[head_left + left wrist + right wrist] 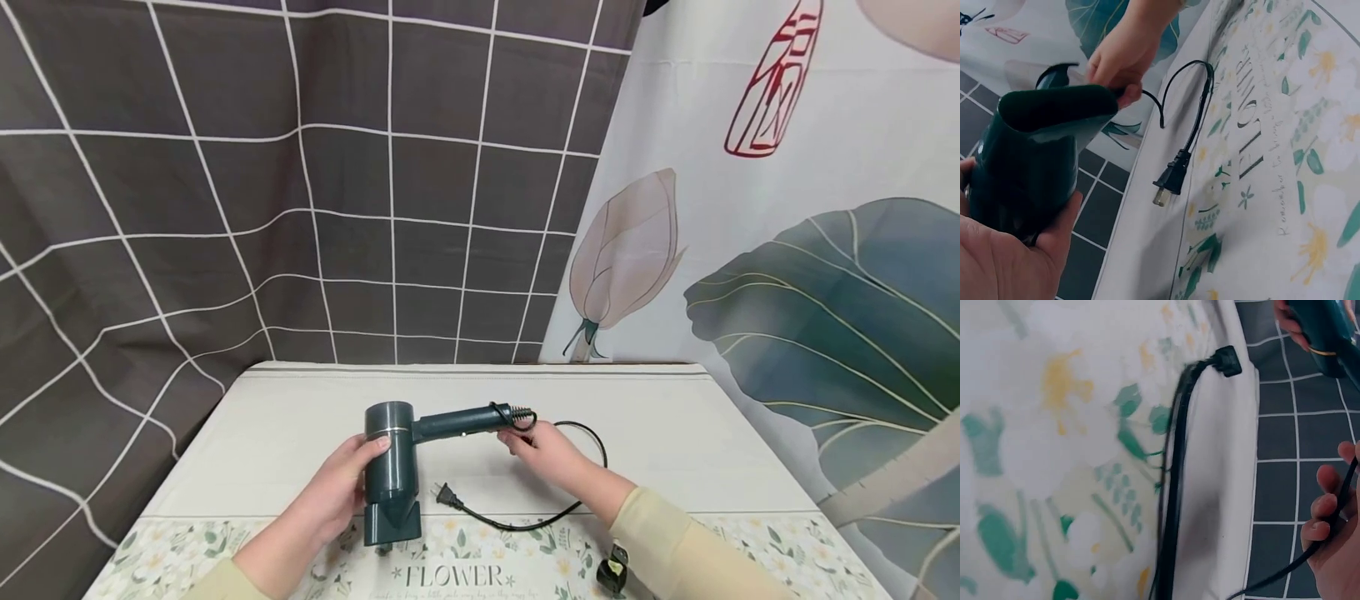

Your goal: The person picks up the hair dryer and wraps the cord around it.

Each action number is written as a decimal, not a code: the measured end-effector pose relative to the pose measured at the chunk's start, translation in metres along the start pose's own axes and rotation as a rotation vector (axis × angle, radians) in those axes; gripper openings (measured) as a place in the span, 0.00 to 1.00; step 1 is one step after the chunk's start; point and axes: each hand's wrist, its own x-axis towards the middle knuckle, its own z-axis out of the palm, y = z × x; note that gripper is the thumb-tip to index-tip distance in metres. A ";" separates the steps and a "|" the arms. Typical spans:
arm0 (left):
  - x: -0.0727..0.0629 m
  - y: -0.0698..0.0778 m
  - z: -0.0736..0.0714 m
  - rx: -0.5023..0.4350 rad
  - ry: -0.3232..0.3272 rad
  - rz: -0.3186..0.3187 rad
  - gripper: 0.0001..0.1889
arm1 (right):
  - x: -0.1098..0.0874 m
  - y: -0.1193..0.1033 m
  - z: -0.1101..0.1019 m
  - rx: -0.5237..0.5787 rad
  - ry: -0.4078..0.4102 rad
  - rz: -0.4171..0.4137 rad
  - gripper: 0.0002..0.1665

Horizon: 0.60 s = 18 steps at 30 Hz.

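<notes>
A dark teal hair dryer (392,471) is held up over the table, its flat nozzle (393,522) toward the near edge and its handle (456,423) pointing right. My left hand (336,490) grips the barrel, thumb over the top; the far fingers are hidden behind it. At the handle's end my right hand (553,454) holds the black cord (1310,550) between curled fingers and thumb, just below the coiled strain relief (521,413). From there the cord loops down to the two-prong plug (1172,175), which is on or just above the table.
A white cloth with a floral border and the word FLOWER covers the table (322,408). Near the right sleeve lies a small black object (612,570), its kind unclear. A dark grid curtain (337,183) and a white flower-printed curtain (630,125) stand behind.
</notes>
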 end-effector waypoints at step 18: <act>-0.002 0.005 -0.002 0.029 0.110 0.011 0.51 | -0.018 -0.016 -0.004 -0.381 0.024 -0.223 0.16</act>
